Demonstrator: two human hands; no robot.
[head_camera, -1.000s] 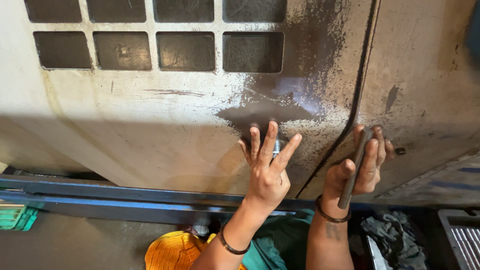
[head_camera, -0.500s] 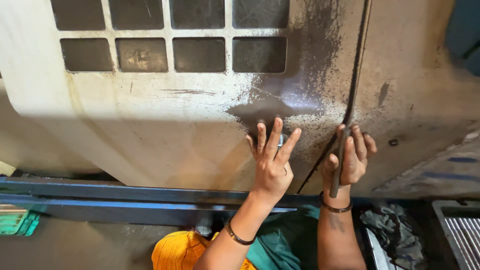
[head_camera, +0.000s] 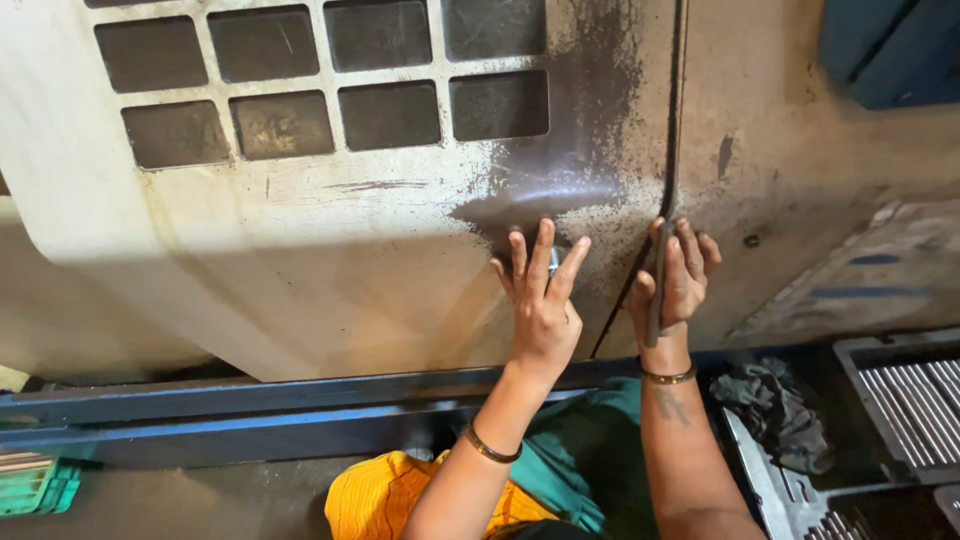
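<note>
My left hand (head_camera: 541, 298) presses flat with spread fingers against a dirty cream metal panel (head_camera: 330, 250), just below a dark greasy patch; a small shiny piece shows between its fingers. My right hand (head_camera: 677, 272) is closed around a thin grey metal rod-like tool (head_camera: 655, 300), held upright against the dark seam (head_camera: 672, 150) between the cream panel and the brown panel to its right. Both wrists wear thin metal bangles.
A grid of dark square openings (head_camera: 330, 80) sits in the panel's upper part. A blue metal rail (head_camera: 250, 410) runs below. A dark rag (head_camera: 775, 410) and ribbed metal trays (head_camera: 905, 400) lie at lower right. A green crate (head_camera: 40, 485) sits at lower left.
The view has shifted so the panel sits lower in frame. My right hand has slid its tool up along the seam; my left hand stays pressed on the panel.
</note>
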